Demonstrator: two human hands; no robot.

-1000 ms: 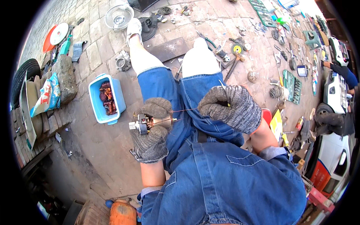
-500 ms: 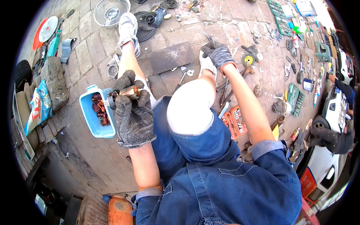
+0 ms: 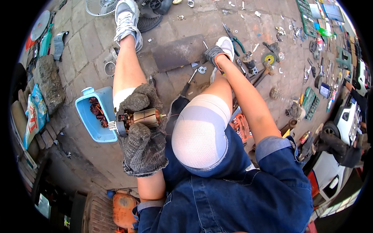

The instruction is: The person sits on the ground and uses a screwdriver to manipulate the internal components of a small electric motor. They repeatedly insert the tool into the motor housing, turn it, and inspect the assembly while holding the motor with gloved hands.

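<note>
My left hand [image 3: 143, 145], in a grey knit glove, is closed around a motor armature [image 3: 145, 117] with a metal core and copper winding. The armature lies level above my left knee, its shaft pointing right and a thin loose wire trailing from it. My right hand [image 3: 215, 55], also gloved, reaches down beside my right shoe, at the right end of a dark flat plate [image 3: 176, 52]. Its fingers are hidden, and a dark handle [image 3: 203, 58] shows beside them. Green-handled pliers [image 3: 234, 39] lie open on the paving beyond that shoe.
A blue plastic tub [image 3: 87, 123] with copper winding scraps stands left of my left hand. A screwdriver [image 3: 189, 82] lies between my legs. Right of my right foot are a hammer [image 3: 265, 72], a yellow disc [image 3: 269, 58] and a red socket set [image 3: 241, 128]. A stone block [image 3: 49, 83] sits far left.
My right hand has let go of the pliers, which now lie on the ground, and has moved left and closer to my shoe. My left hand has turned the armature, showing its length.
</note>
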